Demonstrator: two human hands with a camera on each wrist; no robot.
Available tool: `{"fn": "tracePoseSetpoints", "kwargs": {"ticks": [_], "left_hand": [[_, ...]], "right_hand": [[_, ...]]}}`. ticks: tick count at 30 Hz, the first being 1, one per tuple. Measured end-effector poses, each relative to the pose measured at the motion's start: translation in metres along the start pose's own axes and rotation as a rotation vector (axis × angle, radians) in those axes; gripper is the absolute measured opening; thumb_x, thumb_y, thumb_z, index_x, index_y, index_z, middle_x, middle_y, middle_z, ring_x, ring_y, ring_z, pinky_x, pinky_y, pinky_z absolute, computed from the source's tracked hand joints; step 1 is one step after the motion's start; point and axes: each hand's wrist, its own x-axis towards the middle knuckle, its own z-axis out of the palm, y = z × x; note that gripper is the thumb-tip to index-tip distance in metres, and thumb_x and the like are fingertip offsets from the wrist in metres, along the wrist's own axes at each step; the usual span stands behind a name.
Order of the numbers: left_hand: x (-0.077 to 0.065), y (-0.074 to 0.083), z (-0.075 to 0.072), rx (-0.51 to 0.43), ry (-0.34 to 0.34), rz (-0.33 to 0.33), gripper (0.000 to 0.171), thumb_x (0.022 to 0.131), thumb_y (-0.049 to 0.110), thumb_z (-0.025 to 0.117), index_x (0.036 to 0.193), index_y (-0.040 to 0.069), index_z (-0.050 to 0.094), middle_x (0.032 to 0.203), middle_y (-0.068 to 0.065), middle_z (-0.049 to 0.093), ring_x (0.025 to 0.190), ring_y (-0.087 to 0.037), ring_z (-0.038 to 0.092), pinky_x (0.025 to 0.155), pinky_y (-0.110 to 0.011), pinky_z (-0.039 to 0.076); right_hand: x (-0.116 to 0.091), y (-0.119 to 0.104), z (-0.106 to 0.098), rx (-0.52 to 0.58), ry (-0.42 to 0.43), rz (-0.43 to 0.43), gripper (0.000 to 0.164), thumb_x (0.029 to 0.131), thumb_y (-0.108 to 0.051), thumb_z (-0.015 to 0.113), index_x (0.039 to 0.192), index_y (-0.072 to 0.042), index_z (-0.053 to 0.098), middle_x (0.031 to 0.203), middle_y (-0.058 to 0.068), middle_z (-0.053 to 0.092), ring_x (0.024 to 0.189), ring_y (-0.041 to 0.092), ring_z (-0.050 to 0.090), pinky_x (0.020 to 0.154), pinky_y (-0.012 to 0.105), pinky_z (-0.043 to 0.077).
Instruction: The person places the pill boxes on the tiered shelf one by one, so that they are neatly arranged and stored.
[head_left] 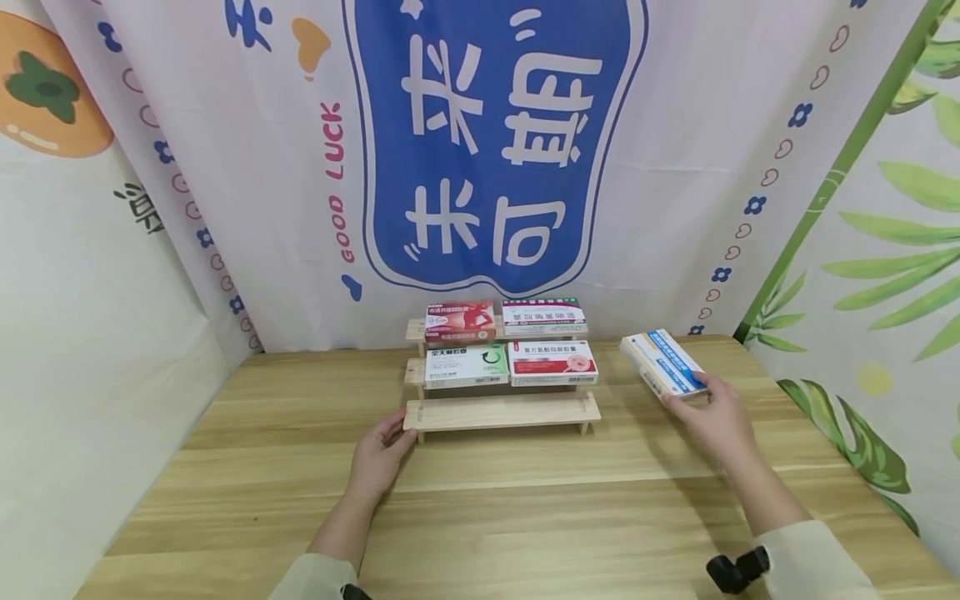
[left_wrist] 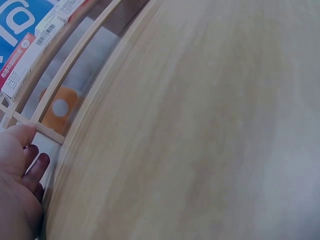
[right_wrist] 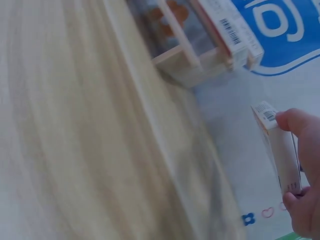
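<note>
A three-tier wooden display rack (head_left: pixel 502 413) stands on the table, its lowest front shelf bare. My left hand (head_left: pixel 377 458) grips the left end of that shelf, thumb on the near side. In the left wrist view the thumb (left_wrist: pixel 22 133) lies against the rack's end and the other fingers curl below it. To the right of the rack, my right hand (head_left: pixel 718 421) holds a blue-and-white medicine box (head_left: pixel 660 364) by its right end, tilted. The right wrist view shows the box's pale narrow side (right_wrist: pixel 285 157) between thumb and fingers.
On the top tier sit a red medicine box (head_left: pixel 459 322) and a purple-and-white one (head_left: pixel 544 317). The middle tier bears a green-and-white box (head_left: pixel 466 367) and a red-and-white box (head_left: pixel 553 362). A printed curtain (head_left: pixel 675 167) hangs behind the wooden table (head_left: pixel 510 517).
</note>
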Motion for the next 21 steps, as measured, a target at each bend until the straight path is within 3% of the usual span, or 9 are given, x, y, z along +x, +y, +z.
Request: {"fn": "tracePoseSetpoints", "kwargs": {"ticks": [4, 10, 21], "left_hand": [[0.000, 0.000, 0.000, 0.004, -0.002, -0.006, 0.048, 0.096, 0.014, 0.063, 0.139, -0.003, 0.049, 0.142, -0.022, 0.052, 0.132, -0.037, 0.051, 0.112, -0.045, 0.044], [0.000, 0.001, 0.000, 0.005, 0.000, -0.006, 0.048, 0.096, 0.015, 0.063, 0.139, -0.003, 0.049, 0.142, -0.022, 0.052, 0.133, -0.037, 0.051, 0.112, -0.045, 0.043], [0.000, 0.000, 0.000, 0.011, -0.001, -0.008, 0.048, 0.096, 0.016, 0.063, 0.139, -0.001, 0.050, 0.142, -0.021, 0.053, 0.132, -0.036, 0.051, 0.112, -0.045, 0.043]], "right_hand": [[-0.009, -0.012, -0.015, 0.022, -0.005, -0.078, 0.089, 0.091, -0.051, 0.063, 0.149, 0.006, 0.028, 0.148, 0.039, 0.027, 0.131, 0.058, 0.036, 0.109, 0.064, 0.039], [-0.020, -0.031, -0.026, 0.053, -0.018, -0.193, 0.084, 0.089, -0.046, 0.069, 0.147, 0.005, 0.035, 0.149, 0.035, 0.029, 0.134, 0.054, 0.037, 0.111, 0.059, 0.038], [-0.041, -0.061, -0.015, 0.125, -0.172, -0.355, 0.071, 0.086, -0.034, 0.076, 0.142, -0.003, 0.046, 0.152, 0.022, 0.033, 0.134, 0.044, 0.043, 0.112, 0.052, 0.038]]}}
